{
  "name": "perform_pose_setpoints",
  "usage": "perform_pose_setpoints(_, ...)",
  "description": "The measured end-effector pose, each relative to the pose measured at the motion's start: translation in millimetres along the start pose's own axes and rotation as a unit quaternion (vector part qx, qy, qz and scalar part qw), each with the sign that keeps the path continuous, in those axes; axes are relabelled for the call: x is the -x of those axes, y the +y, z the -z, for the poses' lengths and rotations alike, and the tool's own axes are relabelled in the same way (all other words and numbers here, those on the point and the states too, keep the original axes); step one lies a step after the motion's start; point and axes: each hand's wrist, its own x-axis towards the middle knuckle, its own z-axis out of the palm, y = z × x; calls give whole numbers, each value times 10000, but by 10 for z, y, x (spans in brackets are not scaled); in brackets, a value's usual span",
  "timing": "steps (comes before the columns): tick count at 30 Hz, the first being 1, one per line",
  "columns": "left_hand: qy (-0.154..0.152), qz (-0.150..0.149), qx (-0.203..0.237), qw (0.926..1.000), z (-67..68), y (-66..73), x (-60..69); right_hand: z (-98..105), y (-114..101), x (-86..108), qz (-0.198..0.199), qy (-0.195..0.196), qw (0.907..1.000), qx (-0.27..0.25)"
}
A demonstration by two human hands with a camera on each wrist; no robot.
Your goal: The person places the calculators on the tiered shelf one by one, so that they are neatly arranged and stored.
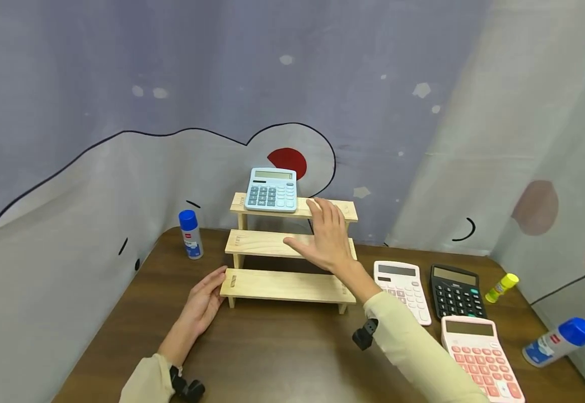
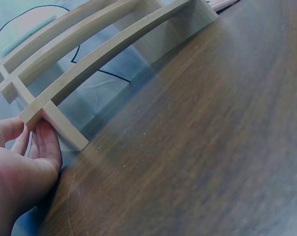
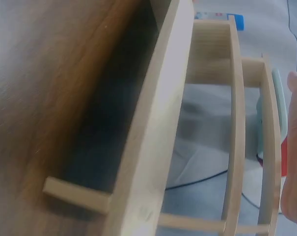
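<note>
A three-tier wooden display stand [image 1: 287,284] stands on the table. My left hand [image 1: 203,305] is at the left end of its lowest shelf. In the left wrist view, the thumb and fingers of that hand [image 2: 28,167] pinch the shelf's corner. My right hand [image 1: 328,238] hovers in front of the stand's right side, its fingers spread and holding nothing. On the top shelf a light blue calculator [image 1: 271,190] leans back, left of centre. Only the edge of this calculator [image 3: 281,108] shows in the right wrist view, beside part of the right hand [image 3: 295,152].
Right of the stand lie a white calculator [image 1: 398,274], a black calculator [image 1: 457,294] and a pink calculator [image 1: 473,330]. A yellow glue stick [image 1: 501,287] and a blue-capped bottle [image 1: 556,341] are farther right. Another blue-capped bottle [image 1: 190,235] stands at the back left. A printed curtain [image 1: 196,84] hangs behind.
</note>
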Motion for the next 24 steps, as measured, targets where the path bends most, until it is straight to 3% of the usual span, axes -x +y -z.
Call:
perform_pose_setpoints(5, -28, -27, 90, 10000, 42, 28, 39, 78, 57, 130, -209, -3, 9998, -36)
perform_pose_setpoints(12, -98, 39, 76, 9999, 22, 29, 36, 214, 147, 332, -1089, -77, 9940, -66)
perform_pose_setpoints(17, -94, 59, 60, 9999, 16, 55, 38, 272, 221, 493, -1796, -117, 9832, -307)
perform_pose_setpoints(24, -81, 34, 18, 10000, -6, 35, 33, 309, 435, 719, -2551, 290, 9646, -603)
